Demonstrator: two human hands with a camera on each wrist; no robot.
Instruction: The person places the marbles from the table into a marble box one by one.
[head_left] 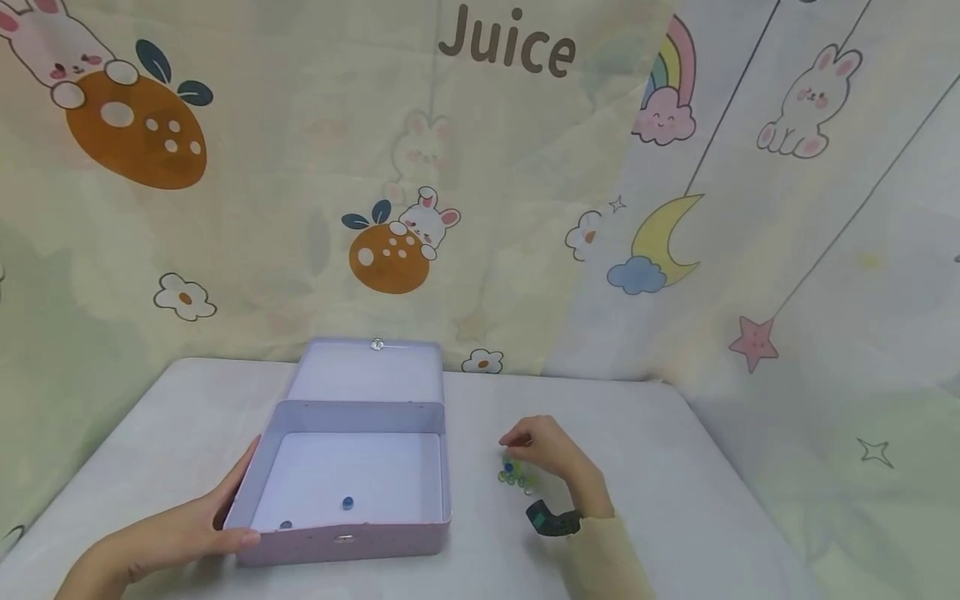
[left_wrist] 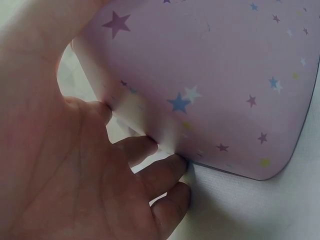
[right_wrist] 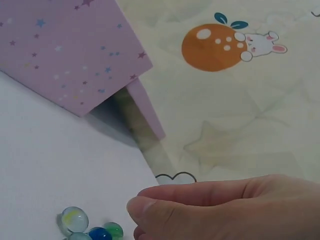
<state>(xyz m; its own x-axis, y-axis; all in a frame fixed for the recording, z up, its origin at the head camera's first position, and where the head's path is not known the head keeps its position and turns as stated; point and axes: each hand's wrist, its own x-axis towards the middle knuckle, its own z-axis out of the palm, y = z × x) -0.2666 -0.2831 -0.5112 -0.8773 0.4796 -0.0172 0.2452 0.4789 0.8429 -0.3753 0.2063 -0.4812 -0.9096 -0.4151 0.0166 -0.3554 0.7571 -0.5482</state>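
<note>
A lilac tin box (head_left: 341, 543) with printed stars stands on the table, its lid (head_left: 367, 372) raised at the back. Inside lie a blue marble (head_left: 347, 503) and a darker, partly hidden marble (head_left: 286, 525) by the front wall. My left hand (head_left: 176, 525) grips the box's left side, thumb at the front corner and fingertips against the wall in the left wrist view. To the right of the box, my right hand (head_left: 551, 450) hovers at a cluster of glass marbles (right_wrist: 75, 220), green, blue and clear. Its thumb and forefinger come together; I cannot tell whether they hold a marble.
A white cloth (head_left: 675, 500) covers the table, whose back edge meets a printed curtain (head_left: 510, 208). A dark band (head_left: 553, 518) sits on the right wrist, below a pale sleeve (head_left: 611, 558).
</note>
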